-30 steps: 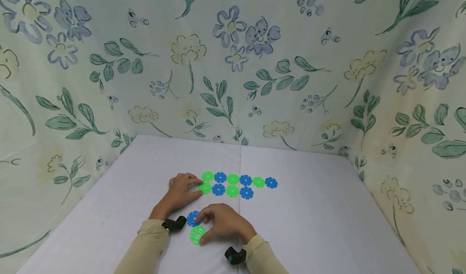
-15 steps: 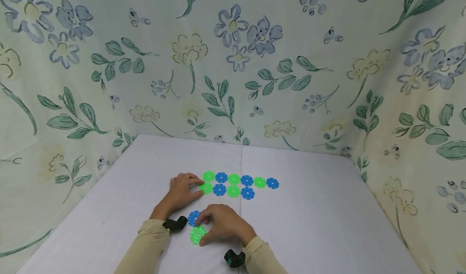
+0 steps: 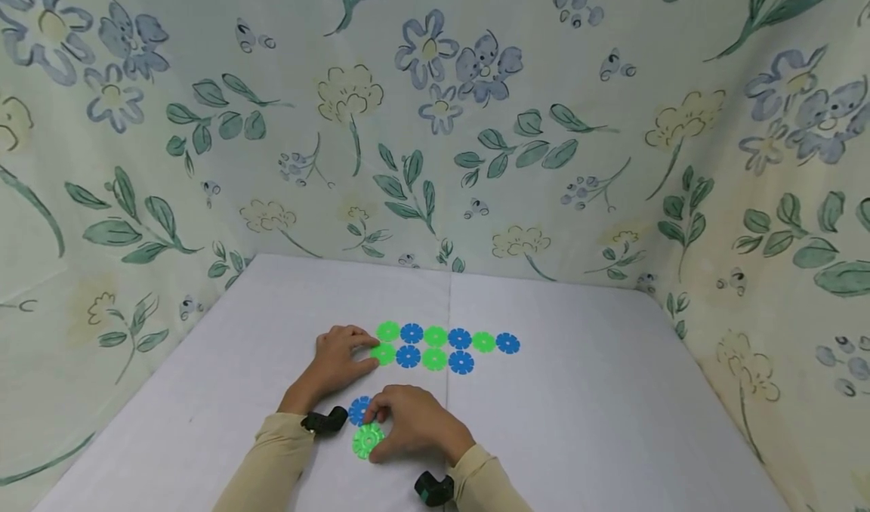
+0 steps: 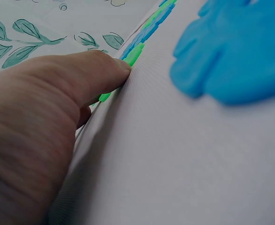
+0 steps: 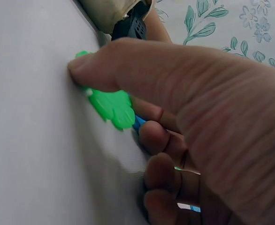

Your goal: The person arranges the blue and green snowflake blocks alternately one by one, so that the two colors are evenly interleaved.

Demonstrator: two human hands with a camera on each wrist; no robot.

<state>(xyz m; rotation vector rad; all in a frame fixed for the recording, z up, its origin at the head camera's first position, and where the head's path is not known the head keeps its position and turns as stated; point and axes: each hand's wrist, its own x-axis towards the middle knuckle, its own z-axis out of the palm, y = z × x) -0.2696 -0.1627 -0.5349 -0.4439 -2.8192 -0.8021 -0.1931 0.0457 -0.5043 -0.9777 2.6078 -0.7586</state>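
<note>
My left hand [image 3: 343, 357] holds the end green snowflake disc [image 3: 384, 354] of the lower row, thumb and index finger at its edge. In the left wrist view, the thumb [image 4: 104, 70] lies against that disc's edge. Nearer the front, my right hand [image 3: 414, 421] grips another green snowflake disc [image 3: 368, 442] between thumb and index finger. The right wrist view shows this disc [image 5: 111, 108] partly covered by the thumb. Just beyond it lies a blue snowflake disc [image 3: 357, 411], partly hidden by the right index finger; it looms large in the left wrist view.
Two rows of alternating green and blue discs run rightward from the left hand; the upper row ends in a blue disc [image 3: 507, 343], the shorter lower one in another blue disc [image 3: 461, 362]. A white cloth [image 3: 578, 421] covers the table. A floral curtain [image 3: 421, 157] stands behind and beside it.
Both hands keep nearly the same place and hold. The right hand and its green disc shift very slightly toward the front. The rows look the same.
</note>
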